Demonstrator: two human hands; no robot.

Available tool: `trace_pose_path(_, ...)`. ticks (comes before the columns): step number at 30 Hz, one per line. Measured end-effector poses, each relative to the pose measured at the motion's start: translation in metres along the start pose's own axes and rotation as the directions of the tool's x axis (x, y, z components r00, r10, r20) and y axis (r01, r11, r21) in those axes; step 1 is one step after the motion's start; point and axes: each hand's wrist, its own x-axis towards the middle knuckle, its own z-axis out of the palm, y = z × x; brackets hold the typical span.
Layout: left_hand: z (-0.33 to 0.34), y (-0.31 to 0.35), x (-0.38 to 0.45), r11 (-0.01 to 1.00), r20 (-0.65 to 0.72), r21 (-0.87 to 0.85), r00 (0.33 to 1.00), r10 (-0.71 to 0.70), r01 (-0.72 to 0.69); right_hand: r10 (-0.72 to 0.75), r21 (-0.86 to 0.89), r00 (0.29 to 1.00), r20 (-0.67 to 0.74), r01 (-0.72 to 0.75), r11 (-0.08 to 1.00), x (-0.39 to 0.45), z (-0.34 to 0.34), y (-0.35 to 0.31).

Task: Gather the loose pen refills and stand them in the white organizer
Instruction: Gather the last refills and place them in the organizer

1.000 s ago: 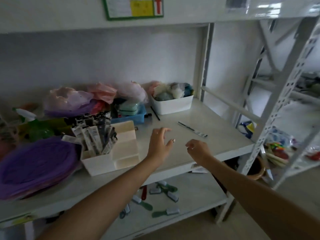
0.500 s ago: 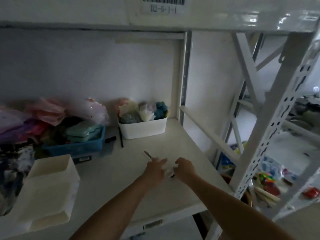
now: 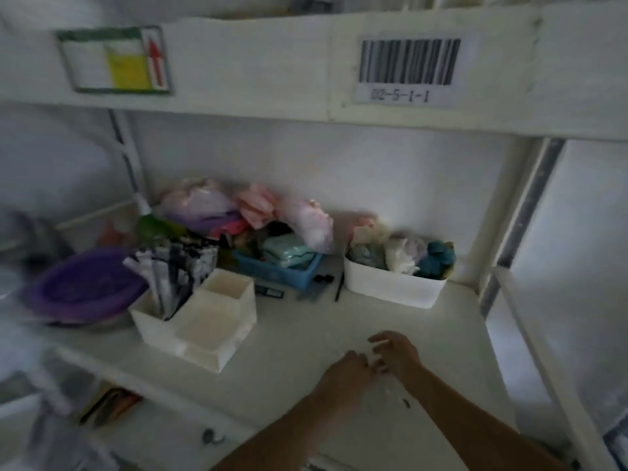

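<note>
Left hand (image 3: pixel 350 370) and right hand (image 3: pixel 396 353) are bunched together near the front right of the shelf (image 3: pixel 289 365), fingertips nearly touching. Pretty sure they're working on a loose refill (image 3: pixel 390 385), but it's blurry: there's just a pale wrapper smear and a dark tip poking out below the right wrist. Can't honestly tell whether either hand has closed on it; the right one's fingers look loosely spread, the left's curled.

The white organizer (image 3: pixel 210 324) sits well to the left of both hands, toward the shelf's front left, with a bunch of packaged refills (image 3: pixel 176 270) already standing in its back compartment. So the left hand is the nearer one for the carry. The refill's long axis seems to run diagonally, front-right to back-left, though that's a guess.
</note>
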Motion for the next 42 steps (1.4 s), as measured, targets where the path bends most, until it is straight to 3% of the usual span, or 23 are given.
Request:
trace_pose_path(1, -0.006, -0.01, -0.008, 0.998, -0.047, 0.0, 0.997, -0.055, 0.055, -0.067, -0.034, 0.996, 0.063, 0.069, 0.997, -0.005, 0.009, -0.012)
trace_pose_path(3, -0.039, -0.032, -0.035, 0.986, -0.303, -0.074, 0.939, -0.164, 0.148, -0.199, -0.074, 0.967, 0.158, 0.213, 0.974, -0.014, 0.031, -0.036)
trace_pose_path(5, -0.065, -0.066, -0.063, 0.927, -0.481, -0.3, 0.804, -0.35, 0.224, -0.259, -0.059, 0.944, 0.206, 0.276, 0.959, -0.023, 0.058, -0.062)
trace_pose_path(6, -0.081, -0.084, -0.076, 0.891, -0.58, -0.397, 0.691, -0.431, 0.221, -0.295, -0.058, 0.928, 0.227, 0.315, 0.947, -0.028, 0.075, -0.074)
trace_pose_path(8, -0.113, -0.122, -0.103, 0.801, -0.631, -0.56, 0.516, -0.579, 0.214, -0.355, -0.08, 0.9, 0.253, 0.385, 0.919, -0.04, 0.111, -0.093)
trace_pose_path(9, -0.126, -0.145, -0.115, 0.774, -0.632, -0.604, 0.479, -0.61, 0.189, -0.375, -0.085, 0.888, 0.266, 0.409, 0.909, -0.045, 0.128, -0.099)
trace_pose_path(14, -0.142, -0.253, -0.152, 0.802, -0.579, -0.577, 0.615, -0.535, 0.155, -0.417, -0.062, 0.873, 0.252, 0.445, 0.894, -0.053, 0.205, -0.107)
trace_pose_path(18, -0.135, -0.304, -0.149, 0.71, -0.527, -0.699, 0.608, -0.593, 0.087, -0.362, -0.079, 0.926, 0.109, 0.371, 0.925, -0.051, 0.235, -0.106)
trace_pose_path(20, -0.129, -0.318, -0.143, 0.691, -0.508, -0.722, 0.645, -0.571, 0.042, -0.307, -0.075, 0.951, 0.029, 0.309, 0.948, -0.051, 0.237, -0.103)
trace_pose_path(23, -0.111, -0.329, -0.135, 0.767, -0.452, -0.638, 0.775, -0.442, 0.065, -0.238, -0.062, 0.964, -0.119, 0.232, 0.971, -0.053, 0.233, -0.091)
trace_pose_path(29, -0.083, -0.329, -0.121, 0.926, -0.432, -0.359, 0.859, -0.275, 0.116, -0.103, -0.116, 0.96, -0.262, 0.075, 0.99, -0.077, 0.193, -0.042)
trace_pose_path(32, -0.092, -0.319, -0.13, 0.949, -0.424, -0.219, 0.854, -0.3, 0.225, -0.057, -0.108, 0.939, -0.34, 0.021, 0.994, -0.089, 0.171, -0.028)
trace_pose_path(35, -0.097, -0.314, -0.145, 0.934, -0.406, -0.185, 0.842, -0.355, 0.305, -0.059, -0.123, 0.93, -0.363, 0.016, 0.992, -0.1, 0.162, -0.024)
trace_pose_path(39, -0.102, -0.311, -0.151, 0.923, -0.607, -0.267, 0.696, -0.383, 0.276, -0.076, -0.106, 0.933, -0.352, 0.041, 0.993, -0.111, 0.167, -0.029)
trace_pose_path(41, -0.103, -0.307, -0.148, 0.958, -0.638, -0.146, 0.716, -0.282, 0.248, -0.085, -0.13, 0.935, -0.346, 0.042, 0.991, -0.113, 0.17, -0.027)
trace_pose_path(42, -0.104, -0.304, -0.149, 0.963, -0.586, -0.058, 0.772, -0.245, 0.262, -0.089, -0.155, 0.935, -0.345, 0.037, 0.987, -0.115, 0.17, -0.026)
